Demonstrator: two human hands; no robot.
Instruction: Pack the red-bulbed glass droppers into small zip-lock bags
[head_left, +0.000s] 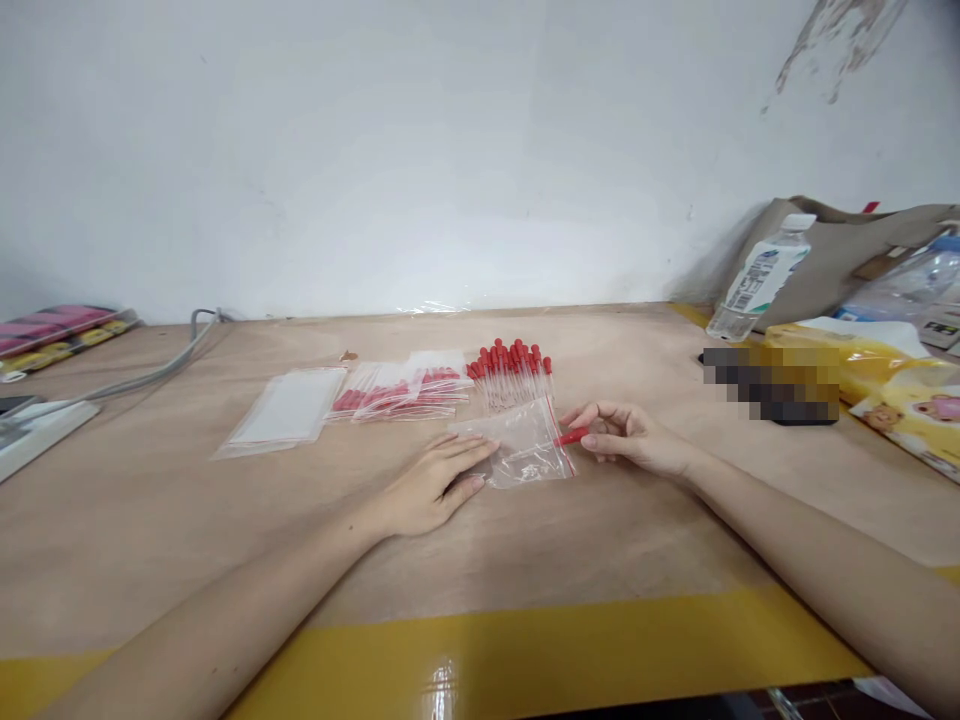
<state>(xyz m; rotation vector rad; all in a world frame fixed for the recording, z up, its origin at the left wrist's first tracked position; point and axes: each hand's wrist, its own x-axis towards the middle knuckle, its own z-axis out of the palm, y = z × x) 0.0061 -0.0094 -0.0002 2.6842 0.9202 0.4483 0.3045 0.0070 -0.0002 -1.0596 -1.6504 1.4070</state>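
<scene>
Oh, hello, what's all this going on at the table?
A person's left hand rests on a clear bag, while the right hand holds a red-topped dropper at the bag's red-lined end. The dropper's thin tube seems to be inside already. Behind the bag lie loose droppers; to their left are bags with red tops inside, then flat bags.
</scene>
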